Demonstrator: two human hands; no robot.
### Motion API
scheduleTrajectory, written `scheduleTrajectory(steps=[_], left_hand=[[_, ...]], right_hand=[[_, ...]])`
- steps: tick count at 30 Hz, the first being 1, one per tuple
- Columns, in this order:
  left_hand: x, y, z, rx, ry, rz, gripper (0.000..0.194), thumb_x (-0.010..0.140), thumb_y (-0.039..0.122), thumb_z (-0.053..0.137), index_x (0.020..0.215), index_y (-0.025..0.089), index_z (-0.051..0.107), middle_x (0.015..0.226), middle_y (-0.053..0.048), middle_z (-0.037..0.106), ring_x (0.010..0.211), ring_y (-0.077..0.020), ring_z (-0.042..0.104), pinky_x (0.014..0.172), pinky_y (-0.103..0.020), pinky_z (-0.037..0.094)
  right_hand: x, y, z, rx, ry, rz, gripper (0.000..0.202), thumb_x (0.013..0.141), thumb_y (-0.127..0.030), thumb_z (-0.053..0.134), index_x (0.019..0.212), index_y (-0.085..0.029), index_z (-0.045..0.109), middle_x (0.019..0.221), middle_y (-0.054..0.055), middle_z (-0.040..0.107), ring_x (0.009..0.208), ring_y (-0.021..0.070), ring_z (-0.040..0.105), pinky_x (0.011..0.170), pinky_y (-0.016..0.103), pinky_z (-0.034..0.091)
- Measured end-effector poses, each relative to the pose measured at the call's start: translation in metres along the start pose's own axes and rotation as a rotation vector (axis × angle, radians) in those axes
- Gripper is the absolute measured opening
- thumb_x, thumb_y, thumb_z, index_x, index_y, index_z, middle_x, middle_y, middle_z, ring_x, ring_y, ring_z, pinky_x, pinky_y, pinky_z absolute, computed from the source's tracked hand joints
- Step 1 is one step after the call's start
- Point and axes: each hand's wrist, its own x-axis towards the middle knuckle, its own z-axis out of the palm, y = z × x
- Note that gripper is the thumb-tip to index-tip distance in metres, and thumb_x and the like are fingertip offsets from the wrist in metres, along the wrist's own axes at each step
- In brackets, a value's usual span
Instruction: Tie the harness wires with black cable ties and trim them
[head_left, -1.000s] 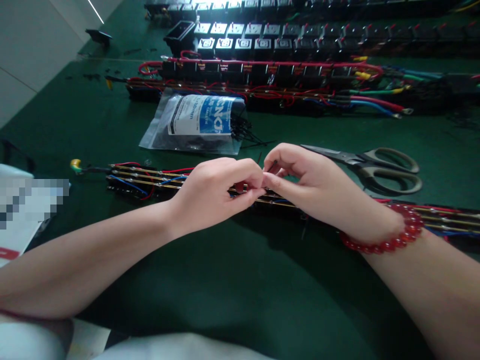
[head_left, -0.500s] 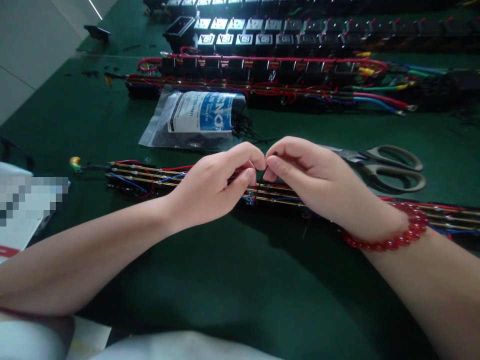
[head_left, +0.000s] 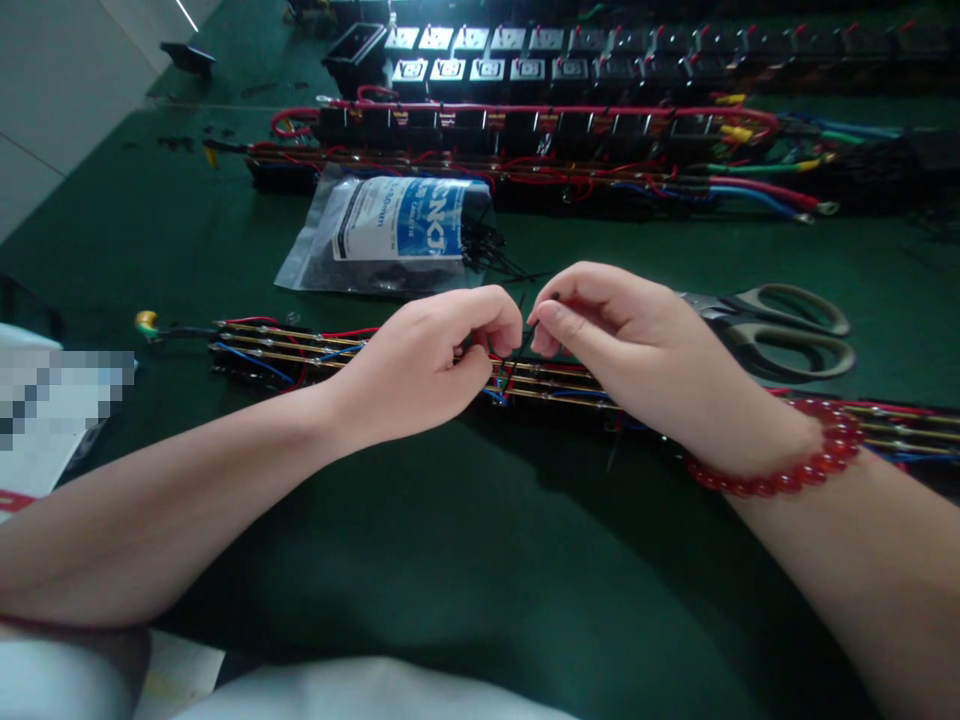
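Clear plastic is catching the light on the bag (head_left: 298, 268) that I am viewing beyond the hands; it is lying flat on the green table (head_left: 465, 560). Its blue-and-white label (head_left: 397, 220) is facing up, and a bundle of black ties (head_left: 486, 245) is poking out of its right end, a few loose tips reaching onto the tabletop. Farther back, an open-topped black box (head_left: 337, 78) is sitting at the left end of the socket rows (head_left: 491, 70); I cannot tell what it is holding.

Nearer to me, the wired strip (head_left: 259, 350) is lying across the table, its brass-coloured rods and red and blue wires running beneath both hands. The right hand (head_left: 626, 340) is pinching a thin black tie (head_left: 513, 370) between thumb and fingers, nearly closed, while the tie is slanting down to the strip. I am seeing the left hand (head_left: 427, 350) curling just beside it, thumb close to the forefinger, but I cannot tell whether it is gripping anything. A red bead bracelet (head_left: 780, 478) is circling the right wrist, and the scissors (head_left: 795, 335) are resting behind that hand, partly hidden by it
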Motion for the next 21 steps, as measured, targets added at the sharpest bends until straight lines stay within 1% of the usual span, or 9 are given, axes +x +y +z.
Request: scheduleTrajectory(steps=[6, 11, 18, 21], left_hand=[[0.0002, -0.0015, -0.0001, -0.007, -0.011, -0.015, 0.027, 0.088, -0.001, 0.046, 0.091, 0.018, 0.066, 0.088, 0.002, 0.070, 0.080, -0.0112, 0.064, 0.075, -0.023, 0.050], [0.0006, -0.0017, -0.0012, -0.005, -0.007, 0.003, 0.026, 0.090, 0.000, 0.047, 0.092, 0.017, 0.067, 0.087, 0.002, 0.071, 0.079, -0.0105, 0.064, 0.074, -0.022, 0.050], [-0.0009, -0.0013, 0.0002, 0.022, -0.012, -0.013, 0.027, 0.090, 0.001, 0.046, 0.091, 0.017, 0.068, 0.088, 0.001, 0.072, 0.080, -0.0112, 0.066, 0.075, -0.023, 0.051], [0.0003, -0.0014, -0.0026, 0.050, -0.001, 0.000, 0.029, 0.090, 0.001, 0.045, 0.092, 0.018, 0.069, 0.088, 0.001, 0.074, 0.080, -0.0114, 0.068, 0.075, -0.023, 0.053]], right_hand=[[-0.0007, -0.0001, -0.0002, -0.007, 0.009, 0.004, 0.015, 0.105, -0.035, 0.065, 0.096, -0.023, 0.068, 0.084, 0.004, 0.073, 0.077, 0.0206, 0.070, 0.068, 0.033, 0.054], [-0.0006, -0.0018, -0.0006, -0.030, 0.029, 0.006, 0.012, 0.104, -0.031, 0.064, 0.096, -0.023, 0.068, 0.085, 0.005, 0.075, 0.077, 0.0210, 0.070, 0.068, 0.033, 0.055], [-0.0009, -0.0010, -0.0001, -0.003, 0.043, 0.016, 0.012, 0.104, -0.032, 0.065, 0.096, -0.023, 0.068, 0.086, 0.005, 0.073, 0.079, 0.0213, 0.071, 0.070, 0.033, 0.056], [-0.0011, -0.0014, 0.0000, 0.010, 0.038, 0.024, 0.010, 0.103, -0.030, 0.066, 0.097, -0.023, 0.068, 0.087, 0.004, 0.073, 0.079, 0.0206, 0.070, 0.071, 0.033, 0.055]])
